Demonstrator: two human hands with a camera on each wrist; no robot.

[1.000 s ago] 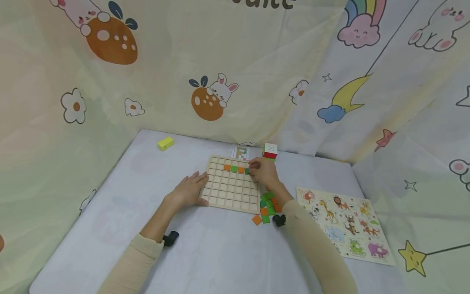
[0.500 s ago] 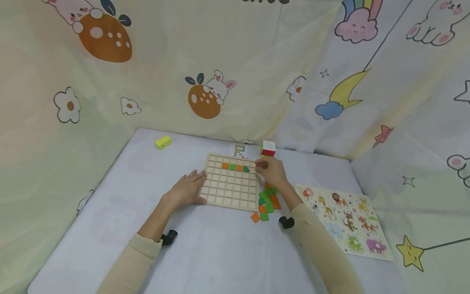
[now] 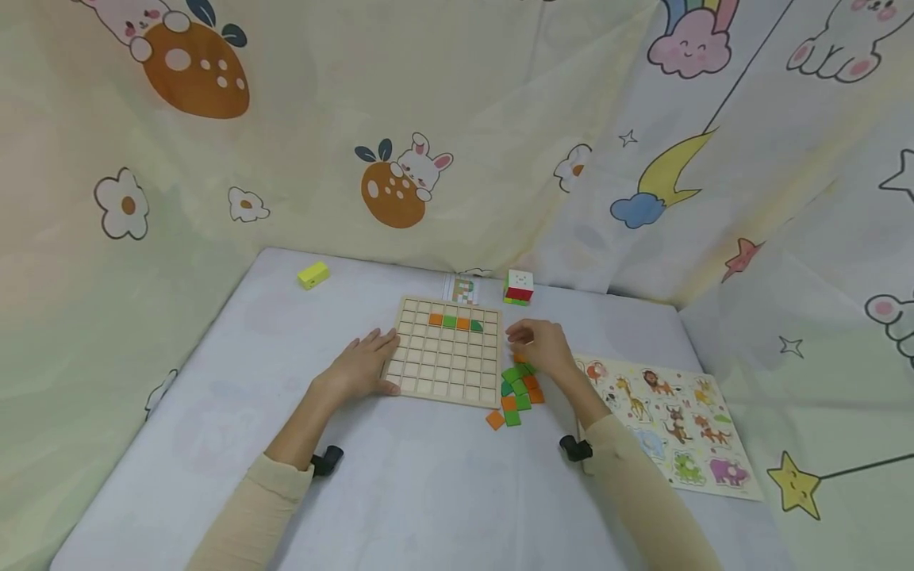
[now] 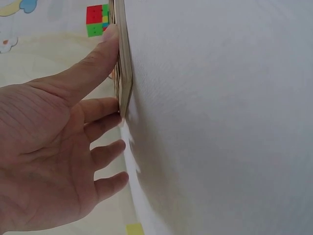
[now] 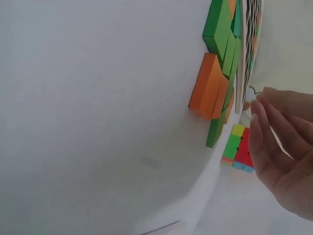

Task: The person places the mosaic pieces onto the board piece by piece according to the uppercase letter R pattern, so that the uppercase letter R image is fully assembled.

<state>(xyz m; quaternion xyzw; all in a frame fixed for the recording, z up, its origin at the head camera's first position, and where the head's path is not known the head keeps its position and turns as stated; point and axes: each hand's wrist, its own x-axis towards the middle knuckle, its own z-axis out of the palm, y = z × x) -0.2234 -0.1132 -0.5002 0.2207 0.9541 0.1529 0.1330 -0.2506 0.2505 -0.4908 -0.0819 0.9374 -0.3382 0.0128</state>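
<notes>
A wooden grid board (image 3: pixel 446 373) lies on the table, with orange and green tiles (image 3: pixel 456 322) in a short row near its top; the rightmost piece is a dark green one with a slanted side. My left hand (image 3: pixel 360 365) rests at the board's left edge, fingers spread; the left wrist view shows the thumb (image 4: pixel 95 63) and fingertips against the board's side. Just off the board's right edge hovers my right hand (image 3: pixel 544 349), fingers loosely bent and holding nothing, above a pile of loose orange and green tiles (image 3: pixel 517 383). From the right wrist, thick tiles (image 5: pixel 208 93) stand out below the fingers.
Behind the board are a small pattern card (image 3: pixel 464 290) and a puzzle cube (image 3: pixel 520 285). A yellow block (image 3: pixel 312 275) sits at the back left. To the right, an animal puzzle board (image 3: pixel 685 428) lies partly under the right forearm. Printed fabric hangs behind the table.
My right hand has drawn back from the dark green piece at the row's right end, moving right and down toward the loose tiles. The left hand stays at the board's edge.
</notes>
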